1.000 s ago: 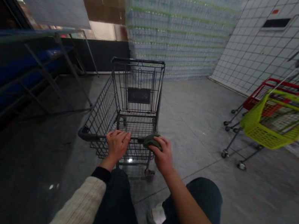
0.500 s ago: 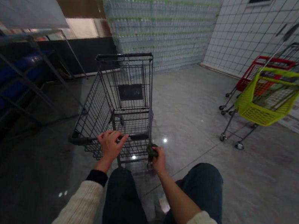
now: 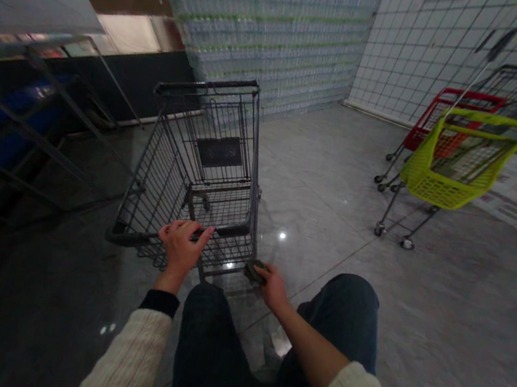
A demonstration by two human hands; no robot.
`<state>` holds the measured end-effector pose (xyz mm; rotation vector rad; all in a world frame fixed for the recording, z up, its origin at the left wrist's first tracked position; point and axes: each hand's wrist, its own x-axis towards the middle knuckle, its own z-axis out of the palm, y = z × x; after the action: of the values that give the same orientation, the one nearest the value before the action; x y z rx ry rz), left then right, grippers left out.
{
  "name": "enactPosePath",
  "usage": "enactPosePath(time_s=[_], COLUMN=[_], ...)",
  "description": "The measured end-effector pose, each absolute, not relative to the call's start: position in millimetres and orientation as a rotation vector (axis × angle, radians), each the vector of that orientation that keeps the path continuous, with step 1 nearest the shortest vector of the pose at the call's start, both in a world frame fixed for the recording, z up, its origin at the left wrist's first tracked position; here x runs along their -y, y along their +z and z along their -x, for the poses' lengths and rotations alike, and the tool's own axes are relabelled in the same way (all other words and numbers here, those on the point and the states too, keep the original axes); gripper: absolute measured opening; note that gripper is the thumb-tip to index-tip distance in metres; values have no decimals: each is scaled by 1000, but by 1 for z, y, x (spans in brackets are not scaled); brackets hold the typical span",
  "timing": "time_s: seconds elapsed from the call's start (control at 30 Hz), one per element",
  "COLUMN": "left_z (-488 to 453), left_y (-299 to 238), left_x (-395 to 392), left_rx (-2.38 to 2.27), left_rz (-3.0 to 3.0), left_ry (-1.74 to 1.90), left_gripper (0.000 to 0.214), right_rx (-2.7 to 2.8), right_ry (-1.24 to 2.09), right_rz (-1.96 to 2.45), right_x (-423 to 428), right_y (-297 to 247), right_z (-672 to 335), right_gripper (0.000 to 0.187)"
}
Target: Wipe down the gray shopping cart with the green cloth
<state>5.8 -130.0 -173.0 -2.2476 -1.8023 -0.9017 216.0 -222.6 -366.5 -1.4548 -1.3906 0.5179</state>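
The left hand (image 3: 180,248) curls closed over the black handle (image 3: 227,231) of a wire shopping cart (image 3: 199,193), which stands directly ahead. The right hand (image 3: 274,287), partly open and off the handle, pinches a small dark green object (image 3: 254,272) just beside the cart's near corner. A lime-green basket cart (image 3: 431,183) and a red cart (image 3: 452,104) stand well off to the right; stacked shrink-wrapped bottles (image 3: 265,36) rise beyond.
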Motion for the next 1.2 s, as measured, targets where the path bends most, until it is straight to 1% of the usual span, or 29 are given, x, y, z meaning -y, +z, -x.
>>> enactPosePath(time_s=[0.1,0.2,0.3,0.43,0.53,0.67,0.8,0.9,1.0,1.07,1.13,1.2], left_z=[-5,-9,-13,-12,-8,-10,-14,-10,-5,-10,-27,-54], left_y=[-171,-170,-169,-171,-172,-169,-168,-169,-167,-166,-167,-173], left_x=[131,132,132,132,130,132,134,131,133,144,165,194], left_rx=[1810,1813,1823,1822,1808,1820,1823,1819,1778,1691,1606,1619], left_rz=[2261,2260,2258,2257,2254,2261,2256,2259,2298,2330,2326,2317], left_ry=[-880,-864,-873,-876,-866,-845,-827,-871,-985,-1177,-1425,-1616], left_gripper=[33,33,32,32,32,33,35,33,28,23,23,21], right_rx=[1227,1070,1062,1181,1271,1098,1084,1076,1078,1016,938,901], right_ry=[485,477,516,558,559,472,640,824,977,948,883,869], right_rz=[1526,1561,1555,1526,1489,1526,1504,1478,1360,1289,1235,1204], right_x=[223,192,170,192,210,191,178,192,206,211,214,219], right_y=[-386,-381,-371,-376,-378,-351,-327,-326,-315,-292,-259,-228], right_z=[-226,-230,-219,-202,-210,-225,-217,-214,-226,-232,-231,-227], right_gripper=[50,55,57,66,65,63,68,63,53,53,52,46])
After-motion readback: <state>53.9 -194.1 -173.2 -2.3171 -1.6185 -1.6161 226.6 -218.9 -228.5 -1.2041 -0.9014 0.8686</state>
